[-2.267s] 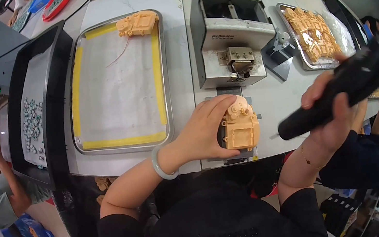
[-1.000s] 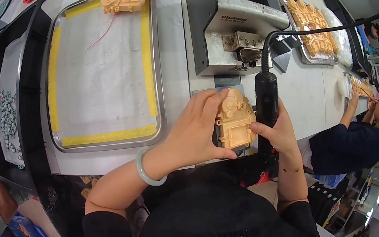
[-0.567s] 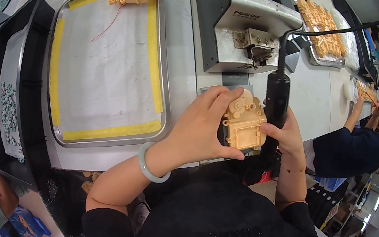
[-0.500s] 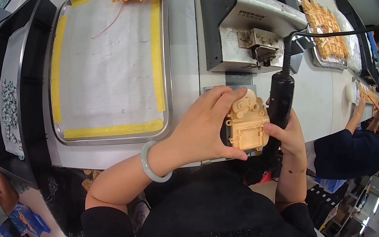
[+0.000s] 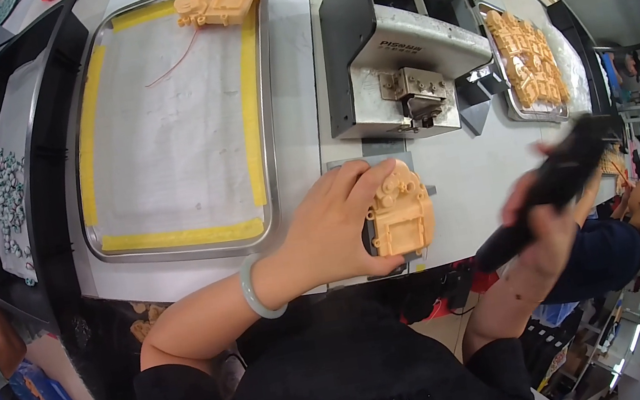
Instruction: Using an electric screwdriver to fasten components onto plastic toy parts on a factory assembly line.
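My left hand [image 5: 324, 228] is closed around the left side of a pale orange plastic housing [image 5: 403, 216], thumb at its near edge and fingers at the far one. The housing shows a rectangular recess and small round bosses, and rests over a grey block [image 5: 403, 159] at the table's front edge. Off to the right, my right hand [image 5: 547, 236] grips a black electric screwdriver [image 5: 569, 175], held slanted and apart from the housing. Motion blurs the tool and the fingers, and its tip cannot be made out.
A metal tray [image 5: 269, 158] edged with yellow tape bears another orange housing [image 5: 220, 4] with a thin red wire. Behind my hands stands a grey-black machine [image 5: 388, 49]. Farther right, several orange housings [image 5: 528, 61] fill a tray. A black bin [image 5: 50, 141] holds small green-white parts. Co-workers sit on both sides.
My right hand has left the housing and swung right with the screwdriver, which has gone from upright to slanted. My left hand still holds the housing. The whole view has shifted slightly.
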Demonstrator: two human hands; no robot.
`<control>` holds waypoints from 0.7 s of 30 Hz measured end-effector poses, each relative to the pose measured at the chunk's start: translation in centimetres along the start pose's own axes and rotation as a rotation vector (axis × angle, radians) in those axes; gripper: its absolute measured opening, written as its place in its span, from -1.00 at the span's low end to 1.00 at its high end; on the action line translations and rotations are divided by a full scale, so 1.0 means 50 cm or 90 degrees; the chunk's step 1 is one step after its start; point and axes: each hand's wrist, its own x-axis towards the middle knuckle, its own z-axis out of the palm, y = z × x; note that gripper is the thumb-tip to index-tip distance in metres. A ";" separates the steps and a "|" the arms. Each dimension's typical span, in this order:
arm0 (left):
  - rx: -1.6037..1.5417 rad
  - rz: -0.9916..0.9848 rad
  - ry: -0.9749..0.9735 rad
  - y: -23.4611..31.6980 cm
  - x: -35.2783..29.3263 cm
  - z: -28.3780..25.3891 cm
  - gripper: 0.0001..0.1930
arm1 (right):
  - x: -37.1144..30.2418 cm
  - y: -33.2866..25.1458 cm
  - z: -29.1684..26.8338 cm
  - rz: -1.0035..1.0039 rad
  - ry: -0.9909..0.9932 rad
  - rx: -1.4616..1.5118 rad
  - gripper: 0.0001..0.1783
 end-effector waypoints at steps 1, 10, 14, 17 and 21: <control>-0.006 0.012 -0.005 0.002 0.004 0.002 -0.03 | 0.012 -0.035 0.003 -0.065 0.024 0.046 -0.11; -0.036 0.003 -0.034 -0.006 0.006 -0.010 -0.02 | 0.194 -0.027 0.124 -0.413 0.177 0.059 -0.03; -0.057 0.010 -0.037 -0.007 0.006 -0.017 -0.03 | 0.211 -0.009 0.143 -0.373 0.164 -0.026 -0.01; -0.066 0.003 -0.036 -0.006 0.007 -0.019 -0.03 | 0.234 -0.001 0.123 -0.479 -0.103 0.136 0.02; -0.087 -0.011 -0.009 -0.012 0.007 -0.009 -0.02 | 0.238 0.005 0.130 -0.499 -0.225 0.153 0.09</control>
